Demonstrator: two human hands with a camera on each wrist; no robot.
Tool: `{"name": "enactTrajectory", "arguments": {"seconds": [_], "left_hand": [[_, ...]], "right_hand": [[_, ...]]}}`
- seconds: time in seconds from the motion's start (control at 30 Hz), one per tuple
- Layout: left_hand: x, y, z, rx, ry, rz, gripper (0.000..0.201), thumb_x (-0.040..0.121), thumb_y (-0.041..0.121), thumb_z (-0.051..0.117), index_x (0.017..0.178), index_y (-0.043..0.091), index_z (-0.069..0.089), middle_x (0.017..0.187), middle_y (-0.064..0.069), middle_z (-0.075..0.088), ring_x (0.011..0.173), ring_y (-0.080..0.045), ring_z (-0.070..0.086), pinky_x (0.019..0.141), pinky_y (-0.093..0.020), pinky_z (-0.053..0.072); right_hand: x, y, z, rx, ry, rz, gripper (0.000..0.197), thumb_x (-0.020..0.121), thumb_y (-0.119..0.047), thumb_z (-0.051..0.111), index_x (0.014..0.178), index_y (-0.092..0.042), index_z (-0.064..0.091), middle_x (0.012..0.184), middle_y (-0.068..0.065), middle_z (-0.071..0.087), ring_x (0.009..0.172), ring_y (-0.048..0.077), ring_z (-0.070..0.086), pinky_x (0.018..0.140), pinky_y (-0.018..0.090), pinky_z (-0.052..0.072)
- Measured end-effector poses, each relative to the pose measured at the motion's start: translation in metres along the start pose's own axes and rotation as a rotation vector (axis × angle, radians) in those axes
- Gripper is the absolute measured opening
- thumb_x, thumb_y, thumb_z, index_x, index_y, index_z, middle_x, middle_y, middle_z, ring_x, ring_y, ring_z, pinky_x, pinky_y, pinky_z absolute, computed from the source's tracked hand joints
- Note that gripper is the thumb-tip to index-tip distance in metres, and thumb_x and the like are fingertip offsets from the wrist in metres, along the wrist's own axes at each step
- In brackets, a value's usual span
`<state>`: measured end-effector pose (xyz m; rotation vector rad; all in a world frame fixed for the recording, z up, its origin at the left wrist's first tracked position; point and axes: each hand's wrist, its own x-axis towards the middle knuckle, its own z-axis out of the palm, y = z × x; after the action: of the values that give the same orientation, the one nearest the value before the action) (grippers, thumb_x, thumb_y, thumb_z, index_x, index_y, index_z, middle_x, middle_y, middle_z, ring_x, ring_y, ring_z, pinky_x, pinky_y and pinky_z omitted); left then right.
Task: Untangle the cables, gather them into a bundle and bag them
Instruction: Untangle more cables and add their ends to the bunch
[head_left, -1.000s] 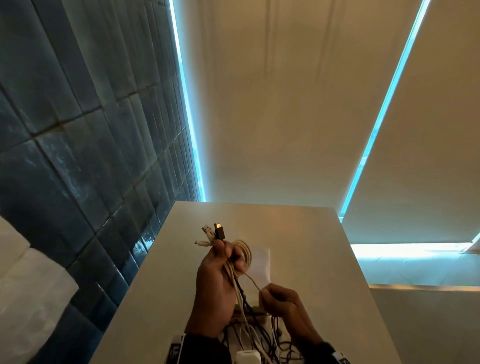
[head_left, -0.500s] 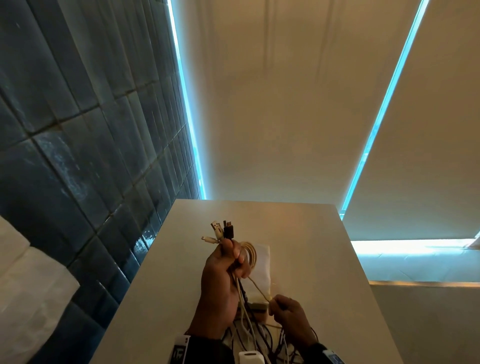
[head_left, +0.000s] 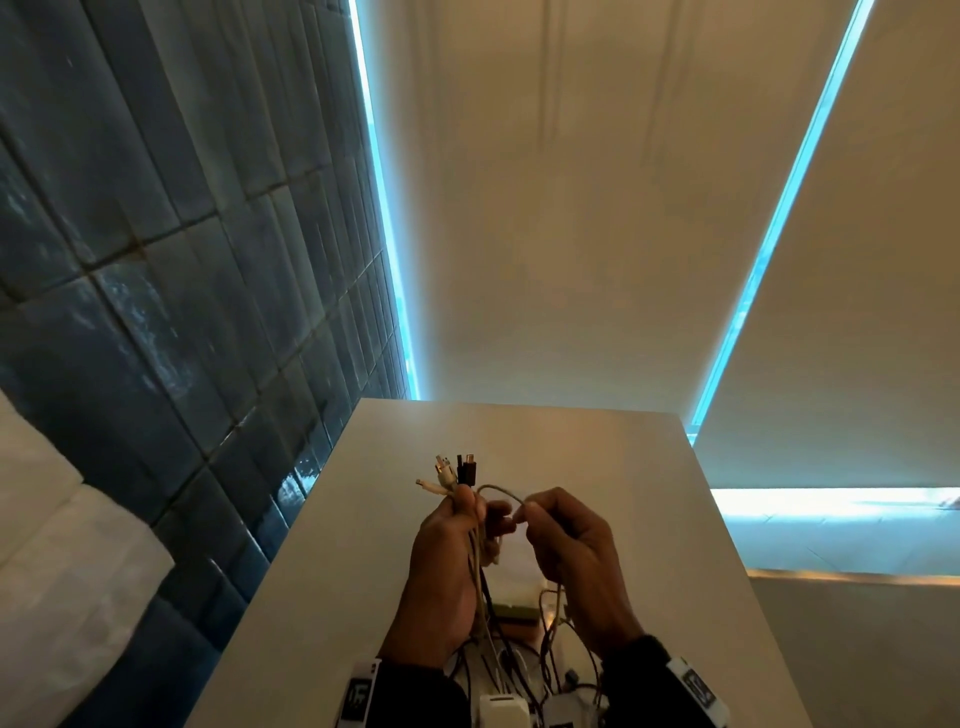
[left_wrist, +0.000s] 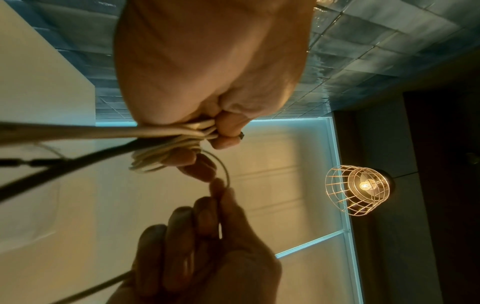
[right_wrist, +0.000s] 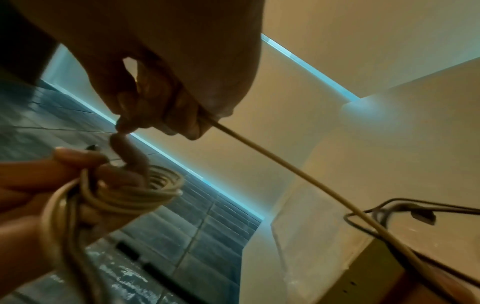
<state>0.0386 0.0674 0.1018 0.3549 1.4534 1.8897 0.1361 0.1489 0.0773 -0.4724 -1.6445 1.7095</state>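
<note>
Hands up over the table (head_left: 649, 519), well inside its edges, bare top ahead. Left hand (head_left: 447, 566) grips the coiled cream cable (right_wrist: 135, 193), plug ends (head_left: 457, 470) pointing up and away. Right hand (head_left: 571, 551) pinches a loose strand (right_wrist: 285, 168) arching across, then trailing down to the tangle (head_left: 524, 670).

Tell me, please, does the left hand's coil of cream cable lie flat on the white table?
No: the left hand holds the coil of cream cable raised above the white table.
</note>
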Motion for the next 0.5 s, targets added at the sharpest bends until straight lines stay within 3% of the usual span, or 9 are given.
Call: {"name": "enactTrajectory", "arguments": {"seconds": [0.07, 0.13, 0.2, 0.3, 0.37, 0.5], "left_hand": [[-0.002, 0.002, 0.001, -0.056, -0.032, -0.011, 0.040, 0.101, 0.026, 0.036, 0.085, 0.002, 0.063, 0.084, -0.017, 0.069, 0.071, -0.026, 0.060, 0.068, -0.037, 0.043], [-0.003, 0.007, 0.000, -0.181, -0.070, -0.013, 0.036, 0.098, 0.027, 0.038, 0.075, 0.005, 0.056, 0.088, -0.019, 0.067, 0.081, -0.031, 0.063, 0.075, -0.039, 0.047], [-0.004, 0.009, 0.000, -0.307, -0.117, 0.000, 0.031, 0.091, 0.030, 0.042, 0.072, 0.007, 0.049, 0.084, -0.017, 0.066, 0.084, -0.031, 0.066, 0.080, -0.040, 0.048], [-0.007, 0.006, 0.002, -0.327, -0.164, 0.065, 0.032, 0.089, 0.033, 0.042, 0.068, 0.010, 0.049, 0.075, -0.014, 0.060, 0.071, -0.026, 0.059, 0.073, -0.037, 0.046], [-0.008, 0.004, 0.002, -0.320, -0.150, 0.099, 0.031, 0.087, 0.032, 0.044, 0.064, 0.012, 0.048, 0.069, -0.010, 0.054, 0.061, -0.021, 0.049, 0.064, -0.035, 0.039], [-0.008, 0.006, 0.000, -0.357, -0.161, 0.114, 0.028, 0.085, 0.029, 0.047, 0.061, 0.013, 0.049, 0.062, -0.003, 0.043, 0.049, -0.013, 0.033, 0.055, -0.031, 0.029]], "right_hand": [[-0.004, -0.003, 0.002, 0.002, -0.048, 0.003, 0.024, 0.092, -0.024, 0.055, 0.080, -0.004, 0.062, 0.057, -0.002, 0.039, 0.050, 0.010, 0.027, 0.046, 0.019, 0.024], [-0.008, -0.001, 0.001, -0.057, -0.079, 0.031, 0.026, 0.089, -0.029, 0.055, 0.073, -0.010, 0.061, 0.057, -0.006, 0.041, 0.052, 0.008, 0.031, 0.047, 0.018, 0.026], [-0.014, 0.002, 0.001, -0.125, -0.113, 0.070, 0.030, 0.088, -0.036, 0.053, 0.066, -0.015, 0.060, 0.059, -0.001, 0.041, 0.054, 0.009, 0.035, 0.048, 0.016, 0.031], [-0.022, 0.006, 0.002, -0.095, -0.149, 0.162, 0.036, 0.090, -0.036, 0.053, 0.064, -0.012, 0.057, 0.065, 0.012, 0.037, 0.052, 0.009, 0.036, 0.046, 0.012, 0.039], [-0.022, 0.009, -0.001, -0.109, -0.152, 0.193, 0.037, 0.097, -0.026, 0.052, 0.065, -0.009, 0.056, 0.065, 0.013, 0.035, 0.049, 0.006, 0.037, 0.044, 0.012, 0.039], [-0.025, 0.026, -0.008, -0.108, -0.148, 0.248, 0.031, 0.098, -0.007, 0.046, 0.069, 0.001, 0.052, 0.060, 0.010, 0.036, 0.043, -0.001, 0.043, 0.044, 0.009, 0.041]]}}
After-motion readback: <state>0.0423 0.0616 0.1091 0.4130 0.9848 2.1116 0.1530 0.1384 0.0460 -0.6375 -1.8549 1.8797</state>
